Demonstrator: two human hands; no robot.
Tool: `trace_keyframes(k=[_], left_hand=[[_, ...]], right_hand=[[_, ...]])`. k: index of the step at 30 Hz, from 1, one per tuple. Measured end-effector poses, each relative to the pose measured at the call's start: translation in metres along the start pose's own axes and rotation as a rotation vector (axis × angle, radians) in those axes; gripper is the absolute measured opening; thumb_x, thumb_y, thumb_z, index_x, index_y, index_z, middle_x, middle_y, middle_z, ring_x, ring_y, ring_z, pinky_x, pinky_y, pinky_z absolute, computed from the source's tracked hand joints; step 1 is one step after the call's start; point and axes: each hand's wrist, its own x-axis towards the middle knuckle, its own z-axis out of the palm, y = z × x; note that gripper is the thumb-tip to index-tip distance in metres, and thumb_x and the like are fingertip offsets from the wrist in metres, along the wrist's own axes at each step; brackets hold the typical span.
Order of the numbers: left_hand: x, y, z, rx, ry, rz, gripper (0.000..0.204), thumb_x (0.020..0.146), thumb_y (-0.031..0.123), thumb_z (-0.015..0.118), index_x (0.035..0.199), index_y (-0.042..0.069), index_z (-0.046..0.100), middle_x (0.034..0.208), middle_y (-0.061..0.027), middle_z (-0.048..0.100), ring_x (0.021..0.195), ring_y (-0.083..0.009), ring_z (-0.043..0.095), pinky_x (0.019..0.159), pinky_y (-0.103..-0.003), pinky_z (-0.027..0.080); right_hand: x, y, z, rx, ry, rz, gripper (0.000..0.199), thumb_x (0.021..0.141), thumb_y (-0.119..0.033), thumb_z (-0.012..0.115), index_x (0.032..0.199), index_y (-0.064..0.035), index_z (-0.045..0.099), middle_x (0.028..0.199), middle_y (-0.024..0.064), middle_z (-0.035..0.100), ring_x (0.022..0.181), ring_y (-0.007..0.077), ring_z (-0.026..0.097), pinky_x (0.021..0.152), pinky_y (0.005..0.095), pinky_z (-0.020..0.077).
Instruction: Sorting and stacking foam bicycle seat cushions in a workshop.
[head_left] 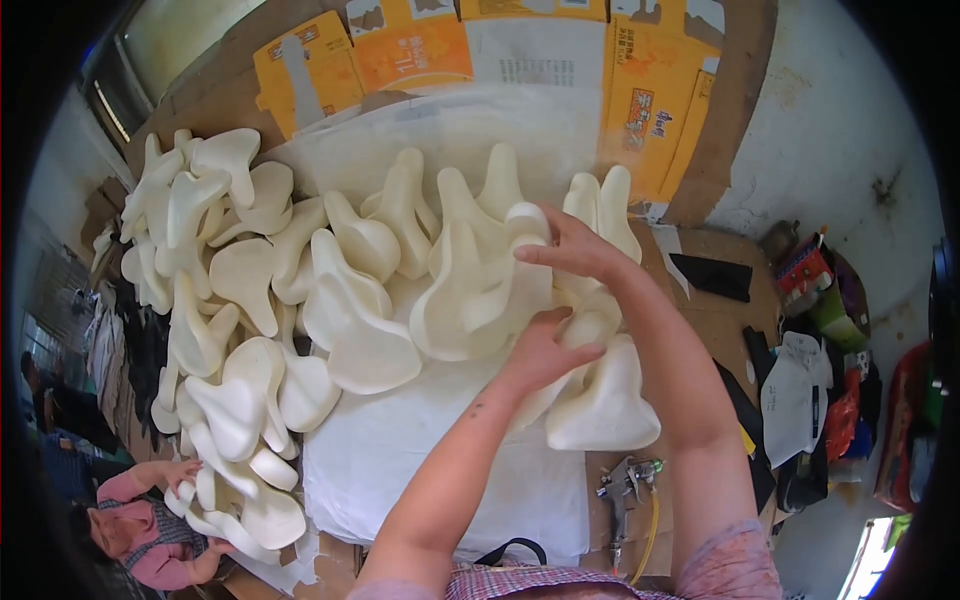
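Note:
Cream-coloured foam bicycle saddle pads lie crowded over the table. My right hand (578, 246) is closed round the rounded end of one foam saddle pad (528, 222), thumb on the near side; its far fingers are hidden. Just below, my left hand (543, 352) grips another foam saddle pad (592, 322), with thumb and fingers on either side of it. Near my right forearm, a broad saddle pad (603, 405) rests with its wide end toward me. Left of my hands, a large saddle pad (465, 315) leans among others.
A pile of saddle pads (240, 280) covers the table's left side. White sheeting (440, 460) lies in front of me. A spray gun (622, 490) with a yellow hose lies near my right arm. Yellow cardboard (655, 110) lines the back. At lower left, another person (150, 525) handles pads.

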Motion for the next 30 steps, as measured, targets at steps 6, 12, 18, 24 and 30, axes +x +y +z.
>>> trace_keyframes(k=[6,12,18,24,30], left_hand=[[-0.001,-0.004,-0.051,0.576,0.653,0.283,0.063,0.066,0.025,0.077,0.118,0.003,0.048,0.115,-0.0148,0.050,0.107,-0.0279,0.047,0.091,-0.038,0.038],[-0.003,0.027,-0.111,0.113,0.732,0.213,0.072,0.062,0.026,0.077,0.123,0.005,0.044,0.123,-0.0165,0.043,0.117,-0.0343,0.039,0.098,-0.044,0.031],[-0.070,-0.025,-0.110,1.022,0.390,0.308,0.068,0.064,0.022,0.075,0.122,0.004,0.046,0.124,-0.0160,0.045,0.116,-0.0317,0.041,0.096,-0.040,0.035],[-0.006,-0.036,-0.148,-0.435,0.461,0.269,0.038,0.078,0.012,0.058,0.114,0.001,0.050,0.106,-0.0120,0.058,0.104,-0.0254,0.052,0.092,-0.037,0.040],[-0.047,-0.031,-0.148,-0.812,0.789,0.062,0.027,0.079,0.010,0.057,0.103,-0.001,0.052,0.098,-0.0104,0.058,0.094,-0.0195,0.056,0.083,-0.031,0.045]], right_hand=[[0.004,0.004,-0.006,0.136,0.349,0.003,0.058,0.074,-0.022,0.075,0.121,-0.0025,0.048,0.106,0.0085,0.059,0.094,0.0142,0.056,0.082,0.0279,0.0469],[-0.011,-0.078,-0.051,0.300,0.817,-0.520,0.041,0.077,-0.012,0.072,0.113,-0.0036,0.053,0.103,0.0040,0.060,0.091,0.0115,0.056,0.082,0.0267,0.0468],[-0.142,-0.141,-0.090,0.632,1.260,-0.637,0.055,0.086,-0.047,0.045,0.125,-0.0080,0.048,0.125,0.0079,0.050,0.112,0.0272,0.049,0.099,0.0471,0.0350],[-0.211,-0.077,0.012,0.244,0.435,-0.141,0.080,0.068,-0.049,0.072,0.120,0.0027,0.042,0.102,0.0153,0.057,0.088,0.0229,0.059,0.078,0.0374,0.0486],[-0.236,-0.010,0.052,0.421,0.477,0.142,0.063,0.071,-0.037,0.073,0.119,-0.0035,0.051,0.102,0.0069,0.060,0.093,0.0151,0.056,0.083,0.0287,0.0445]])
